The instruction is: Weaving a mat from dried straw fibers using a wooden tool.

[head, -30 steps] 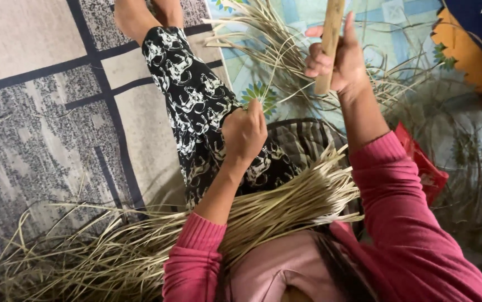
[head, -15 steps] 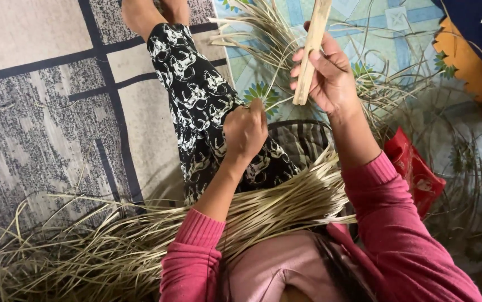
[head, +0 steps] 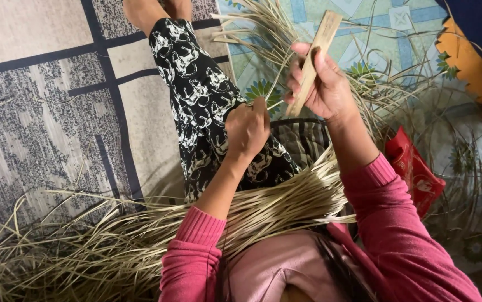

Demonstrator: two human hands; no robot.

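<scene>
two hands busy: my right hand (head: 325,84) grips a wooden stick (head: 314,61), my left hand (head: 246,127) pinches a thin strip (head: 272,89). pulling hard might snap it.

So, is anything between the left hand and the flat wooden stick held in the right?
Nothing visible. The left hand pinches a thin strip over the patterned leg; the wooden stick in the right hand is just beside it, with only a small open gap.

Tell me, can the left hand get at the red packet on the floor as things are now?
Probably not easily. The left hand rests on the patterned leg, while the red packet lies on the far side of the right forearm, which crosses between them and holds a wooden stick.
</scene>
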